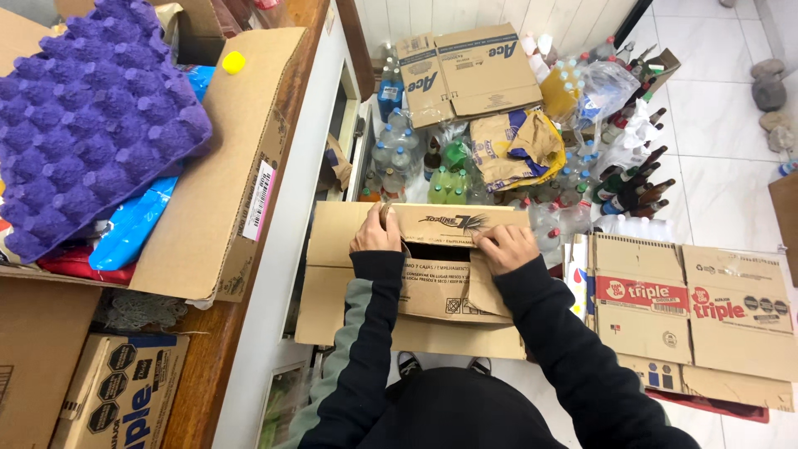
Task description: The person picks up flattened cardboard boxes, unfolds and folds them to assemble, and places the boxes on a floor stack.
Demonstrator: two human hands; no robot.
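Observation:
A brown cardboard box [432,312] sits on the floor in front of me with its top flaps partly folded. My left hand [376,230] rests on the far flap at its left end, fingers curled over the edge. My right hand [504,245] presses on the right inner flap beside the dark gap in the box's top. Both arms wear dark sleeves. What is inside the box is hidden.
A wooden counter [216,357] at left carries an open box with a purple egg tray [87,116]. Several plastic and glass bottles [449,179] and flattened cartons [465,71] crowd the floor beyond. Printed cardboard boxes [690,320] lie at right on white tiles.

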